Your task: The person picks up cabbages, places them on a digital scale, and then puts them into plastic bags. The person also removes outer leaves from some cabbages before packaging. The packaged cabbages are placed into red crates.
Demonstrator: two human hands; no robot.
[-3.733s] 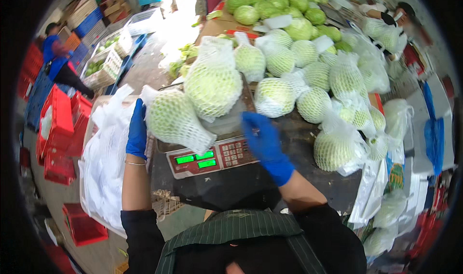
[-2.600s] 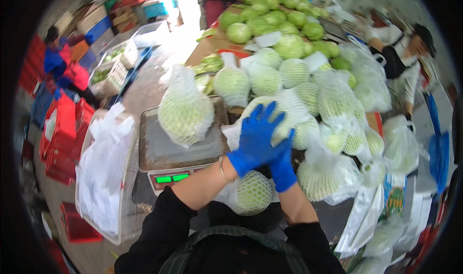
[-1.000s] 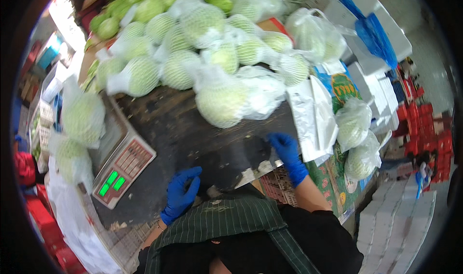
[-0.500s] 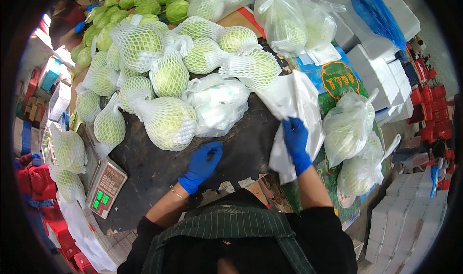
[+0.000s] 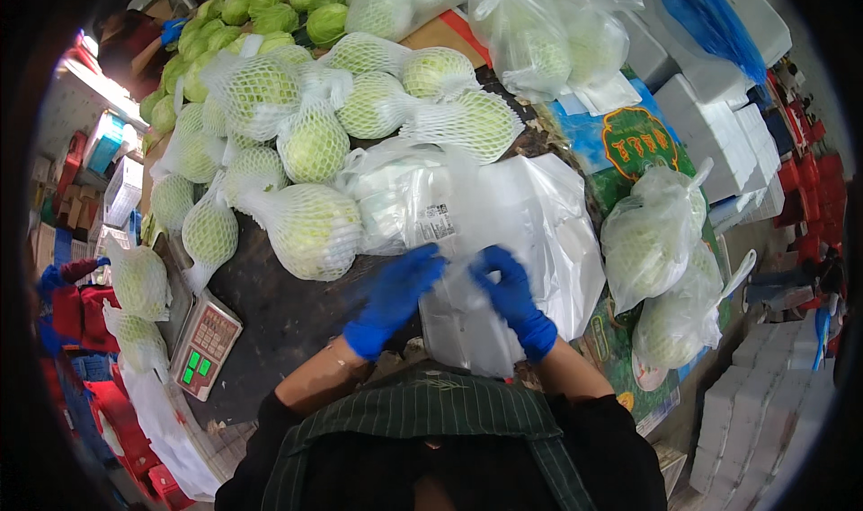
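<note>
A thin clear plastic bag (image 5: 463,336) lies in front of me, over a pile of white bags (image 5: 548,205). My right hand (image 5: 514,297) has its fingers curled in on the bag's film, pinching it. My left hand (image 5: 395,295) is at the bag's left side, its fingertips meeting the film; blur hides whether they grip it. Both hands wear blue gloves. Just beyond them sits a clear packet (image 5: 395,192) with a printed label. A cabbage in white foam netting (image 5: 315,232) rests left of that packet.
More netted cabbages (image 5: 315,142) cover the table's far left, with bare green cabbages (image 5: 270,8) behind. A scale's display panel (image 5: 205,345) stands at the left. Bagged cabbages (image 5: 654,241) line the right side, and white foam boxes (image 5: 710,142) are stacked beyond.
My right hand has moved left, bringing the plastic film with it across the dark tabletop. My left hand has shifted right and up to meet the bag. The white pile now lies more spread out.
</note>
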